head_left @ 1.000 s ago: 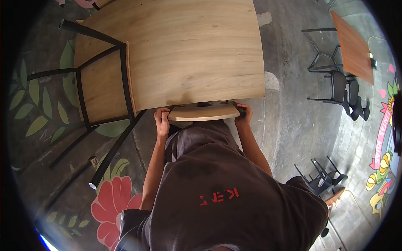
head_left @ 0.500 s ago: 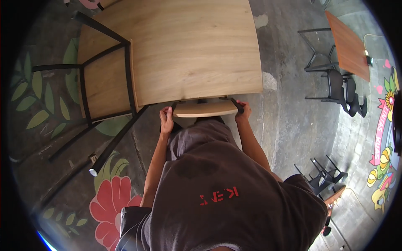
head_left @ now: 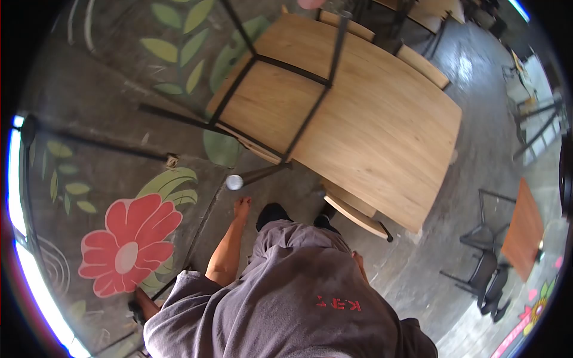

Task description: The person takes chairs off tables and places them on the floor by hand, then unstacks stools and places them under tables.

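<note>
My left hand point(head_left: 242, 207) hangs over the floor below an upturned chair point(head_left: 239, 83). It is apart from the chair's leg and holds nothing; its fingers look loosely bent. Only a small part of my right hand point(head_left: 357, 258) shows beside my shirt, its fingers mostly hidden. Ahead is a light wooden table point(head_left: 382, 125), with the dark-framed chair lying seat down on its left end. A chair with a curved wooden backrest point(head_left: 357, 216) stands tucked at the near side, out of reach of both hands.
More wooden chair backs point(head_left: 422, 64) line the table's far side. At the right stand a reddish-brown table point(head_left: 523, 230) and black chairs point(head_left: 480, 271). A red flower point(head_left: 126, 256) is painted at the left. Part of another person's limb point(head_left: 146, 302) shows at lower left.
Both hands have let go of the chair at the table's near side and dropped toward my body. My view has turned left, so the table and chairs appear shifted right and rotated.
</note>
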### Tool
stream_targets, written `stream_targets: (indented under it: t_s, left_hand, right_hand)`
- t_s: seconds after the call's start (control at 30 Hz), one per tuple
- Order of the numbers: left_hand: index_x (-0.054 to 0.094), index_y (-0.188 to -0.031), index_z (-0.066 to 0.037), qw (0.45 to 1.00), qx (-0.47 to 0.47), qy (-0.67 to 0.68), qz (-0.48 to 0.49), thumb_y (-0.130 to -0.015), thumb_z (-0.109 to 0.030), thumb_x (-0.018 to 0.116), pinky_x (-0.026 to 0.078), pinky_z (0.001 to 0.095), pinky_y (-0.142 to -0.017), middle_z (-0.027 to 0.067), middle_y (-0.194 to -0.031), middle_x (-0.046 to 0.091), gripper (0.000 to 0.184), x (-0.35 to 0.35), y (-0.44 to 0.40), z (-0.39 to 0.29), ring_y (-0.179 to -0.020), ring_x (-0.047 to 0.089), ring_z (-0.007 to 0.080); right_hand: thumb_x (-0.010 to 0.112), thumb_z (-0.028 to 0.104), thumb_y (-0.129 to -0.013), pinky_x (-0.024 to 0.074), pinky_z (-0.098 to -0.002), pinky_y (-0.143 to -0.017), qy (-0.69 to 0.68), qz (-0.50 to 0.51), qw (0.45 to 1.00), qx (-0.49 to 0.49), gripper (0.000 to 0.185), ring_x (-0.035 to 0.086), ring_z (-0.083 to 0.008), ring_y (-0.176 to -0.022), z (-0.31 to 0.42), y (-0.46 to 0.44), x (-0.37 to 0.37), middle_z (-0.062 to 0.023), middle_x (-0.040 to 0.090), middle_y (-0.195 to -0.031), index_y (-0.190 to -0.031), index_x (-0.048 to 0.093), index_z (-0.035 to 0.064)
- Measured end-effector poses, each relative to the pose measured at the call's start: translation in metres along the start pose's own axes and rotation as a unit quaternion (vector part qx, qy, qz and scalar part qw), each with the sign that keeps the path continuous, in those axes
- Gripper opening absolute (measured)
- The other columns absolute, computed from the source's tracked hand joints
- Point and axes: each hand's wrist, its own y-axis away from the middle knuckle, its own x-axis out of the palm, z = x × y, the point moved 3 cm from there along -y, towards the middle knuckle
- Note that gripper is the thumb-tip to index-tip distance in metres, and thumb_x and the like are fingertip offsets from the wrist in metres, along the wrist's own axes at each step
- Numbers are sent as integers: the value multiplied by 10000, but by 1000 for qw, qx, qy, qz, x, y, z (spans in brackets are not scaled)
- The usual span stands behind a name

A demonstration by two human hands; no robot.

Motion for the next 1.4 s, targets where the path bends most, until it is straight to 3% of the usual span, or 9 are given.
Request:
stream_targets:
  t_s: [0.23,0.3,0.5,0.67,0.77,0.83,0.97,1.0,1.4]
  left_hand:
    - [618,-905,-93,979,39,200,-16,-862,-242,529,382,213,-526,-15,-803,591,179,-92,-68,-70,-592,484,82]
    - [613,-917,-94,965,77,251,-12,-864,-242,532,378,212,-534,-17,-813,586,177,-116,-77,-112,-602,479,82]
    - [581,-963,-110,904,220,367,25,-887,-351,489,368,248,-639,-33,-874,550,269,-184,-108,-224,-715,460,92]
    - [566,-997,-102,855,261,447,24,-909,-444,397,363,281,-685,-32,-885,537,392,-203,-146,-297,-760,444,110]
    - [582,-955,-80,832,316,455,38,-904,-529,367,358,277,-719,1,-862,570,500,-199,-163,-332,-746,480,122]
    - [566,-808,-56,812,359,434,155,-902,-559,284,360,284,-688,45,-715,552,584,-185,-148,-354,-688,484,131]
    - [472,-603,-74,789,344,412,298,-890,-584,189,345,277,-563,58,-529,458,651,-170,-161,-353,-543,446,141]
    - [418,-557,-91,805,328,372,325,-884,-587,161,308,274,-501,45,-485,406,648,-173,-164,-352,-484,403,142]
    - [303,-456,-126,822,317,347,322,-876,-532,212,197,271,-398,6,-419,279,591,-227,-93,-238,-388,287,137]
  right_hand:
    - [503,241,-795,364,-279,-392,200,30,962,-182,231,477,-139,-448,81,61,120,-50,525,-575,-663,576,66]
    - [509,273,-831,467,-312,-581,205,121,961,-143,247,593,-189,-675,85,31,159,-102,629,-694,-817,627,57]
    - [607,121,-749,420,-244,-556,221,85,857,-458,85,497,-93,-591,208,173,296,-12,556,-662,-766,572,45]
    - [743,264,-660,437,-348,-746,138,-32,730,-669,622,500,-225,-829,266,274,343,-129,532,-1038,-1165,481,14]
    - [733,287,-668,408,-355,-872,116,25,654,-747,636,511,-245,-1016,298,313,370,-139,522,-1138,-1170,476,-6]
    - [726,278,-677,375,-366,-932,67,115,700,-701,602,466,-235,-1126,311,322,389,-140,514,-1181,-1151,491,-10]
    - [637,111,-805,434,-252,-627,-52,171,798,-576,131,542,-116,-675,308,288,414,-37,566,-702,-770,546,23]
    - [587,57,-844,325,-211,-466,-75,144,810,-563,252,410,-53,-487,309,284,416,33,453,-536,-617,477,50]
    - [539,-1,-694,355,-244,-485,-8,100,787,-609,239,419,-88,-477,206,322,371,-31,447,-482,-488,419,-5]
